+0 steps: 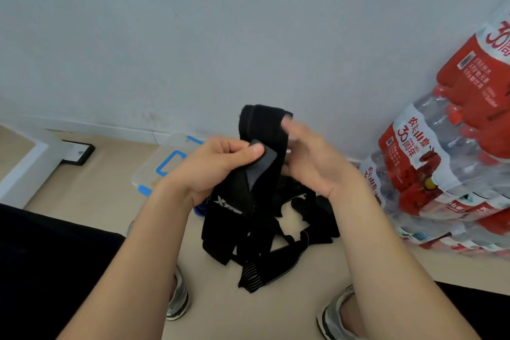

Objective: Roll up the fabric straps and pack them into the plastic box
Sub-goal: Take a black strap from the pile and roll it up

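Forearms frame the work: left hand (220, 165) pinches a black strap (259, 130), right hand (311, 157) loosely open behind it; rolling is only starting, tight winding next

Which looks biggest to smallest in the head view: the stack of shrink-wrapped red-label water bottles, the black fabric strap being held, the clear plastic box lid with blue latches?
1. Shrink-wrapped red-label water bottles
2. Black fabric strap
3. Clear plastic box lid with blue latches, partly hidden by the left hand, so unsure.

Left hand (220, 165) pinches black strap (259, 130) – right hand (311, 157) alongside, blurred
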Demonstrator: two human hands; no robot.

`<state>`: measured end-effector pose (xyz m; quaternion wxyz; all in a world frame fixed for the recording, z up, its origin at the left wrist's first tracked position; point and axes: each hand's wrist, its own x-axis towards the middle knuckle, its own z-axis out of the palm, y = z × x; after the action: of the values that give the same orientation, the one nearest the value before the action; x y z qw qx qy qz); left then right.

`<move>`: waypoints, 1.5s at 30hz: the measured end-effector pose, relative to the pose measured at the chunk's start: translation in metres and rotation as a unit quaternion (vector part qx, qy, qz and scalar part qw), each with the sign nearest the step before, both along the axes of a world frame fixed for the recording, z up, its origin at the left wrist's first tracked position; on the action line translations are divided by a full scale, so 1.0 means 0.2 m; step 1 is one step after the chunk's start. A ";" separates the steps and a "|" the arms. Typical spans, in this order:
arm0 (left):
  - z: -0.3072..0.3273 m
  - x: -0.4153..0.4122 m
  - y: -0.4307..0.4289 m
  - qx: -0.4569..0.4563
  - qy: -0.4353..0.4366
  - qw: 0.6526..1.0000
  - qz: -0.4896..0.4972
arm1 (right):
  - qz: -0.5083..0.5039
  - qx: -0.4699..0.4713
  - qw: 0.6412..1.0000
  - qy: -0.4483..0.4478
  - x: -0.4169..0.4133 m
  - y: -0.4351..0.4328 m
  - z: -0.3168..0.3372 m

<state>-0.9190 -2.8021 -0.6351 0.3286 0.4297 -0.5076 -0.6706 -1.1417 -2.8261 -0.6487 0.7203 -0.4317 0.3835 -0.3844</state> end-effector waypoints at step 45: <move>0.19 -0.02 -0.03 -0.242 -0.097 0.931 0.254 | -0.050 -0.116 0.992 -0.018 0.25 0.05 0.25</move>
<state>-0.9238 -2.8089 -0.5964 0.5314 0.5145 -0.5577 -0.3766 -1.0918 -2.8167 -0.5987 0.6518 -0.4855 0.3444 -0.4698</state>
